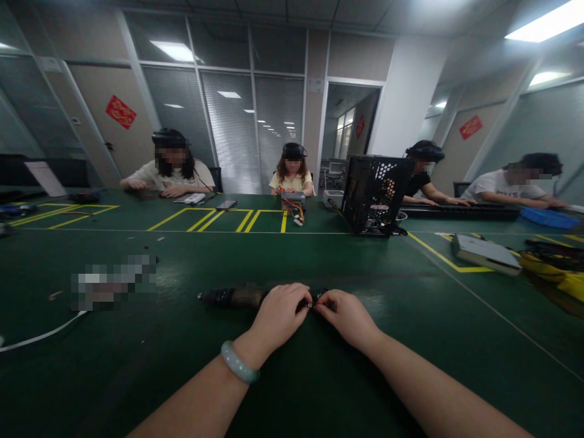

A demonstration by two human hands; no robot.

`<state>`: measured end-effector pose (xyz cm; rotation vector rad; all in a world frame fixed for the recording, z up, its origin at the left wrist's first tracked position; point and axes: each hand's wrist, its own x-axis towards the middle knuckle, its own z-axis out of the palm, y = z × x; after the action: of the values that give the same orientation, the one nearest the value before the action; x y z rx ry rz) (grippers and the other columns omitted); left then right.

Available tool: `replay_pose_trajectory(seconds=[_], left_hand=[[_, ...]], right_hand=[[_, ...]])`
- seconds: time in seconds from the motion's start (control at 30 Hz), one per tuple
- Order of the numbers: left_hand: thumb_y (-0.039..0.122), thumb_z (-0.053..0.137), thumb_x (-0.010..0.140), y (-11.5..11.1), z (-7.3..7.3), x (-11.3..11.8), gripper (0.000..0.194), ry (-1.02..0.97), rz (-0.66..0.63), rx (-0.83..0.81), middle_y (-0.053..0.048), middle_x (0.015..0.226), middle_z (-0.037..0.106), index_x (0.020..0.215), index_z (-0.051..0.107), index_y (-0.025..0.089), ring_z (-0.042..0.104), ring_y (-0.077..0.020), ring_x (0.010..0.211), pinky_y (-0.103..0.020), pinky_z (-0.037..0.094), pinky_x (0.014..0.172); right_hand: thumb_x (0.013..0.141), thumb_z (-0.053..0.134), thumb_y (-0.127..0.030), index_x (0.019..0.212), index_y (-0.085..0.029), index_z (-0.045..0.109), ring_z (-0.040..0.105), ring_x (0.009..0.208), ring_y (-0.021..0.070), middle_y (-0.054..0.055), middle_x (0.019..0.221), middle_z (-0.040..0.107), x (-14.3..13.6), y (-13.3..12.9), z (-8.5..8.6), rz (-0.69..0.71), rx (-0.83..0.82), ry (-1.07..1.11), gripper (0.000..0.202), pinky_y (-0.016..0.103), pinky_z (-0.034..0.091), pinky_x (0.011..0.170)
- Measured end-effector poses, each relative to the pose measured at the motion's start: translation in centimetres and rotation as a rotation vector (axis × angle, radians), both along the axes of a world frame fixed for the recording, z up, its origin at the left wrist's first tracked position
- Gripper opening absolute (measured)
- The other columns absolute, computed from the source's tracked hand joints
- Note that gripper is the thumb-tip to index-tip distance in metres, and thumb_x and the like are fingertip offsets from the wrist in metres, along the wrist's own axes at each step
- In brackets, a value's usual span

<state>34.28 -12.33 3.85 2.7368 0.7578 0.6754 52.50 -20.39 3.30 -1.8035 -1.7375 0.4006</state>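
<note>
A dark cylindrical tool (244, 297) lies on the green table (182, 371), its narrow tip pointing left. My left hand (283, 311) is in front of its right part, with thumb and index finger pinched by a tiny brass-coloured piece (309, 305). From the right, my right hand (345, 314) meets it with fingers pressed together, close beside the same piece. What the right fingertips hold is too small to make out. Part of something dark shows behind the fingertips; the hands hide the rest.
A black computer case (376, 194) stands beyond my hands. A silver box (486, 253) lies at the right near a yellow bag (554, 277). At the left, a white cable (45, 333) runs to a blurred item. Several people sit across the table.
</note>
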Motion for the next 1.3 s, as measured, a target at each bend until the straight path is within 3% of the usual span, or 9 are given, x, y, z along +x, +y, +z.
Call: replay_pose_trajectory(seconds=[0.23,0.47,0.7,0.93,1.3], left_hand=[[0.017,0.06,0.083,-0.12,0.12,0.02,0.021,-0.006,0.015,0.011,-0.001,0.116,0.063,0.103,0.059,0.024,0.058,-0.0222,0.109,-0.041,0.043,0.096],[0.014,0.059,0.083,0.02,-0.26,-0.03,0.016,-0.009,0.028,0.0,0.0,0.117,0.062,0.095,0.059,0.024,0.057,-0.0212,0.112,-0.042,0.043,0.099],[0.021,0.061,0.086,0.29,-0.54,0.06,0.009,-0.029,0.011,0.053,0.001,0.116,0.064,0.094,0.062,0.025,0.053,-0.02,0.12,-0.05,0.021,0.115],[0.022,0.061,0.085,0.03,-0.27,0.09,0.018,-0.032,0.008,0.023,0.002,0.116,0.064,0.103,0.06,0.027,0.056,-0.0198,0.114,-0.048,0.028,0.111],[0.018,0.058,0.086,0.2,-0.6,0.11,0.011,-0.03,-0.02,0.031,0.002,0.115,0.064,0.094,0.061,0.026,0.056,-0.0201,0.113,-0.046,0.033,0.107]], right_hand=[[0.087,0.062,-0.029,0.087,-0.023,0.071,0.063,0.082,0.0166,0.0,0.09,0.07,0.0,0.08,-0.18,-0.003,0.006,-0.001,0.011,0.025,0.043,0.072],[0.087,0.061,-0.029,0.086,-0.023,0.07,0.063,0.08,0.0155,0.0,0.089,0.069,0.04,0.01,-0.12,-0.002,0.015,-0.006,0.01,0.025,0.043,0.07],[0.087,0.061,-0.029,0.087,-0.023,0.07,0.062,0.081,0.0156,-0.001,0.09,0.069,0.11,0.0,-0.21,0.011,0.018,0.005,0.011,0.025,0.043,0.07],[0.087,0.061,-0.029,0.088,-0.023,0.071,0.063,0.082,0.0159,0.0,0.09,0.069,0.0,-0.02,0.02,0.008,0.009,0.002,0.012,0.025,0.042,0.07],[0.087,0.061,-0.029,0.086,-0.023,0.071,0.062,0.08,0.0156,-0.001,0.088,0.07,0.11,0.13,-0.3,0.001,0.009,0.001,0.011,0.025,0.042,0.07]])
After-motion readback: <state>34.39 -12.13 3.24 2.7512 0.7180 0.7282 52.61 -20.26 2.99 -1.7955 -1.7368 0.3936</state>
